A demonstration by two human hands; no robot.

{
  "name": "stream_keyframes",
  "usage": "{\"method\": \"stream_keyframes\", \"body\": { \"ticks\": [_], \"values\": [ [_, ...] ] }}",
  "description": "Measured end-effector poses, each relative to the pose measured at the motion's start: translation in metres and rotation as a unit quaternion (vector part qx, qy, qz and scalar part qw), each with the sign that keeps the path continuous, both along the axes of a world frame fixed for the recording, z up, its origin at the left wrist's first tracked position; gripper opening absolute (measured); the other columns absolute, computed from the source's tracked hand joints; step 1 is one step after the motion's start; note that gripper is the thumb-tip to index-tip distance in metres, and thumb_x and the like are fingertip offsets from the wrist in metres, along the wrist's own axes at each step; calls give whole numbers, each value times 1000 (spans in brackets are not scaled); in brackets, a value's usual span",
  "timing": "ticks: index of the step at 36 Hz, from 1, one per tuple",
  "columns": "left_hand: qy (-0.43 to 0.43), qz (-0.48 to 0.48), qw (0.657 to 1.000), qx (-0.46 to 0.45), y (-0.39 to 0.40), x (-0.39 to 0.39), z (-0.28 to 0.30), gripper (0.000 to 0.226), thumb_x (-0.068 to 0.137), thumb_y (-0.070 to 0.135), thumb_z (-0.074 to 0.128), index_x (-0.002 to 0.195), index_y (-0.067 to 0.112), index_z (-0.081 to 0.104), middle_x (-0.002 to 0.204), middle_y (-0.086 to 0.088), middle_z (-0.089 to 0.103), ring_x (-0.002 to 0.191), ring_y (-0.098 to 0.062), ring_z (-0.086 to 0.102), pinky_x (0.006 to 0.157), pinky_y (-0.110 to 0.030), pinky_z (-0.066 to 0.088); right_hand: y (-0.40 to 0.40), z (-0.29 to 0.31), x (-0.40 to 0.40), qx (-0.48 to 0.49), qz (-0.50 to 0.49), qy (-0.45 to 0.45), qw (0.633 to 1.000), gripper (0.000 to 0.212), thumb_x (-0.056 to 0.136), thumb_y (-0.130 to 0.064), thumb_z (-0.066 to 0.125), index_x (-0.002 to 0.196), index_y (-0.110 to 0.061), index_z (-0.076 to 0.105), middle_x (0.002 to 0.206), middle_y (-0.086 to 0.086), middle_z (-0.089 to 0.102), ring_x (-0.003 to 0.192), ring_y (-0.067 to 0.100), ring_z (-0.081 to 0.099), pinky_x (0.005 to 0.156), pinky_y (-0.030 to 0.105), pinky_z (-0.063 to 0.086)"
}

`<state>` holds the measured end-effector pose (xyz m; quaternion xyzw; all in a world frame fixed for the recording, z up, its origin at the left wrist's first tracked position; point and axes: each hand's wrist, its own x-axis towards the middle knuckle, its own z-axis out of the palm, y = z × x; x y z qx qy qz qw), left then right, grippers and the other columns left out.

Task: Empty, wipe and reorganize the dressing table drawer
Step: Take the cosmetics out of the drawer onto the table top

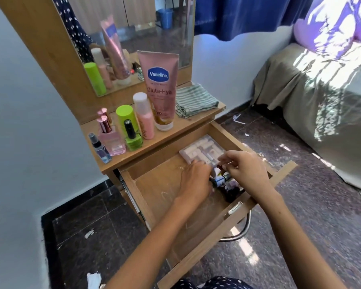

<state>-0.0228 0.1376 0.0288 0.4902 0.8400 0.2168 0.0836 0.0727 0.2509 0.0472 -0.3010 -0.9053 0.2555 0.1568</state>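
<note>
The pulled-out wooden drawer (165, 197) is jutting toward the person, its bare, scuffed bottom showing on the left. Both hands are reaching into its right half. The left hand (195, 180) is lying knuckles-up with fingers curled over a cluster of small dark bottles (221, 181); I cannot tell if it is gripping one. The right hand (246, 170) is pinching a small item, too blurred to name, between its fingers. Just beyond, a clear plastic organizer tray (202, 150) is sitting in the drawer's far right corner. Farther back, on the wooden surface (154, 146), a pink lotion tube (159, 88), a green bottle (126, 119) and a folded striped cloth (195, 100) are standing below the mirror (154, 34).
</note>
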Motion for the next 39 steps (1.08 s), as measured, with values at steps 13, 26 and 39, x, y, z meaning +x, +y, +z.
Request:
{"method": "stream_keyframes", "body": {
  "ticks": [13,26,39],
  "values": [
    [-7,39,999,35,-12,0,4,19,82,27,72,101,26,70,92,7,66,83,-6,51,69,-15,37,-4,-1,0,-18,-36,88,995,13,81,-15,71,92,-22,72,81,-12,72,76,4,68,74,36,57],
    [-158,233,880,384,-67,-18,19,35,85,30,68,119,22,64,112,13,66,104,-4,62,86,-33,54,-70,25,-50,-298,71,218,927,34,74,-34,78,102,-18,65,94,-2,72,83,6,69,75,20,56],
    [89,235,916,311,-61,-22,16,47,95,16,58,139,9,45,139,-2,50,133,-4,37,107,-40,39,-74,41,-110,-172,19,307,936,32,70,-19,84,98,-17,69,86,-9,72,73,-1,67,71,19,57]
  ]
}}
